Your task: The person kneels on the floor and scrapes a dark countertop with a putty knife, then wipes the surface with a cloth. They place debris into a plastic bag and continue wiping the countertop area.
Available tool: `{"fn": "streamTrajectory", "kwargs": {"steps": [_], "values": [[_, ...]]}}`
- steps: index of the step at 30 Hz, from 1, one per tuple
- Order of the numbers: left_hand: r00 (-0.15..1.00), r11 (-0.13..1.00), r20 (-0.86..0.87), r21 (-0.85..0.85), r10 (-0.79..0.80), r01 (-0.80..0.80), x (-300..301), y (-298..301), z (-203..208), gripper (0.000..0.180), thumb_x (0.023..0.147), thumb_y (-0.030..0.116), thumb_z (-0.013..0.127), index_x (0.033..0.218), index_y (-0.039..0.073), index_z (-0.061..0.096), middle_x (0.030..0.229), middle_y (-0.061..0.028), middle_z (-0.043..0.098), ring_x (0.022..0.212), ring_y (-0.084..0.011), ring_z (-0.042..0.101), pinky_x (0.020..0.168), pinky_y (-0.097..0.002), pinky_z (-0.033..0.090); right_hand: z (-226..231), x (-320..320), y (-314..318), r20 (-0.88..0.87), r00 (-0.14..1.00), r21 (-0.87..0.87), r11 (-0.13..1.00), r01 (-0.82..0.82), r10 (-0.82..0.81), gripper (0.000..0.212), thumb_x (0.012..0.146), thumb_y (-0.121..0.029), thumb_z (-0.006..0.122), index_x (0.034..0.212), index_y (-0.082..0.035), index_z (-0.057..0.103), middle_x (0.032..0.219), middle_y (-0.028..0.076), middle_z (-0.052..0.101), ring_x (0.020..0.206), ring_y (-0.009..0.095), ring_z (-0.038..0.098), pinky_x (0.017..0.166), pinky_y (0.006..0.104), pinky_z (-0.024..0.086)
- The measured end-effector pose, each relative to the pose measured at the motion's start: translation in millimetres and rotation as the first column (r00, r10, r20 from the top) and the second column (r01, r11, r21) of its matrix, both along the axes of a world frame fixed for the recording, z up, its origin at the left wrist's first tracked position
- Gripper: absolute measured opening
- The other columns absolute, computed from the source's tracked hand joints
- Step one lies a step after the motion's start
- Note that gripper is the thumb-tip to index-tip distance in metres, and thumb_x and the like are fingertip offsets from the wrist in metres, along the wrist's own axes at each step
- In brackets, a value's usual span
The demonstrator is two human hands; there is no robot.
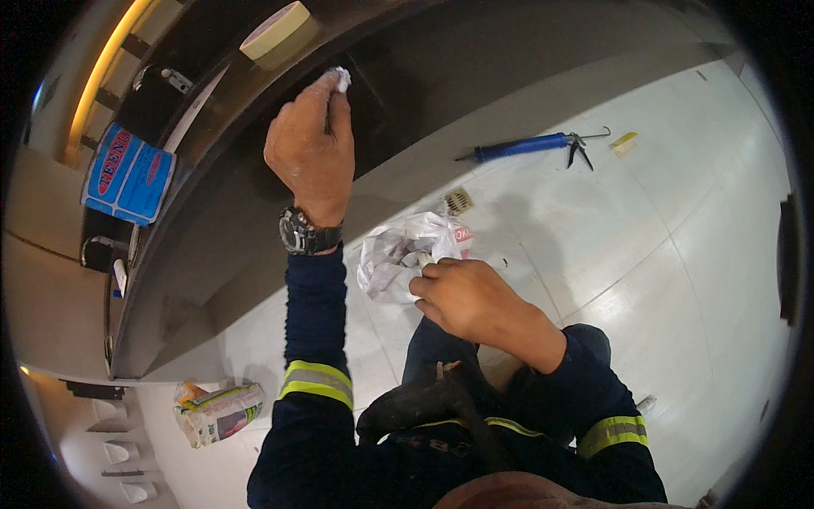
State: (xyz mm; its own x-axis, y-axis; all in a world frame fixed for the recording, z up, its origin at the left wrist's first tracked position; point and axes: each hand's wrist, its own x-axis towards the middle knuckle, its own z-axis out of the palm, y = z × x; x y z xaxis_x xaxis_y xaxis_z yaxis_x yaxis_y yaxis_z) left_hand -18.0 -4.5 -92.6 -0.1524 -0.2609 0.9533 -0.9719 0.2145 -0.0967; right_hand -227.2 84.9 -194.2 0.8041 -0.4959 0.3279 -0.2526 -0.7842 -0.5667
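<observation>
My left hand point(314, 140) is raised at the dark glossy panel point(386, 110), fingers closed on a small crumpled white wad point(342, 80). The wad is at the panel's surface; whether it is cloth or paper I cannot tell. A black watch point(309, 233) is on that wrist. Lower down, my right hand point(466, 293) pinches the rim of a crumpled white plastic bag point(390, 263). The bag hangs with its mouth open above the floor. A small pale bit shows at the fingertips there, too small to name.
A roll of masking tape point(275, 30) and a blue tin point(129, 180) stand on the counter ledge. On the tiled floor point(627, 254) lie a blue caulking gun point(521, 148), a yellowish scrap point(624, 144) and a printed sack point(222, 414). A drain grate point(458, 201) is beyond the bag.
</observation>
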Motion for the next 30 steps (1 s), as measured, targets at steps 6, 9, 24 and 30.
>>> {"fn": "streamTrajectory", "kwargs": {"steps": [6,9,24,30], "values": [[0.950,0.808,-0.249,0.510,-0.190,0.296,-21,68,-38,0.014,0.084,0.011,0.072,0.096,0.004,0.068,0.077,-0.0110,0.065,0.066,-0.0239,0.060,0.062,-0.0351,0.047,10,-22,-32,0.335,0.875,0.126,0.937,0.325,-0.349,0.027,0.082,-0.012,0.076,0.107,-0.005,0.069,0.106,0.013,0.065,0.092,0.025,0.067,0.073,0.0336,0.056],[0.676,0.738,-0.710,0.348,-0.196,0.578,-40,92,-45,0.012,0.087,0.008,0.072,0.096,0.001,0.068,0.073,-0.0036,0.061,0.066,-0.0103,0.053,0.061,-0.0266,0.042,21,-17,-36,0.644,0.673,0.160,0.924,0.348,-0.365,0.039,0.078,-0.009,0.080,0.115,-0.006,0.069,0.118,0.012,0.063,0.096,0.022,0.067,0.073,0.0302,0.057],[0.725,0.707,-0.651,0.403,-0.226,0.582,-15,111,-1,0.032,0.088,0.016,0.073,0.118,0.004,0.071,0.092,-0.0055,0.070,0.072,-0.0081,0.055,0.067,-0.0249,0.046,45,25,-81,0.771,0.570,-0.129,0.806,0.578,-0.285,0.026,0.086,-0.003,0.071,0.111,-0.005,0.069,0.114,0.014,0.060,0.088,0.026,0.066,0.073,0.0320,0.056],[0.956,0.946,-0.190,-0.279,-0.223,0.166,106,131,73,0.021,0.096,0.010,0.065,0.114,0.001,0.070,0.102,-0.0106,0.074,0.079,-0.0095,0.066,0.067,-0.0221,0.050,56,53,-144,0.787,0.550,-0.213,0.714,0.667,-0.279,0.026,0.087,-0.007,0.072,0.112,-0.009,0.070,0.108,0.011,0.058,0.090,0.027,0.065,0.074,0.0343,0.055]]}}
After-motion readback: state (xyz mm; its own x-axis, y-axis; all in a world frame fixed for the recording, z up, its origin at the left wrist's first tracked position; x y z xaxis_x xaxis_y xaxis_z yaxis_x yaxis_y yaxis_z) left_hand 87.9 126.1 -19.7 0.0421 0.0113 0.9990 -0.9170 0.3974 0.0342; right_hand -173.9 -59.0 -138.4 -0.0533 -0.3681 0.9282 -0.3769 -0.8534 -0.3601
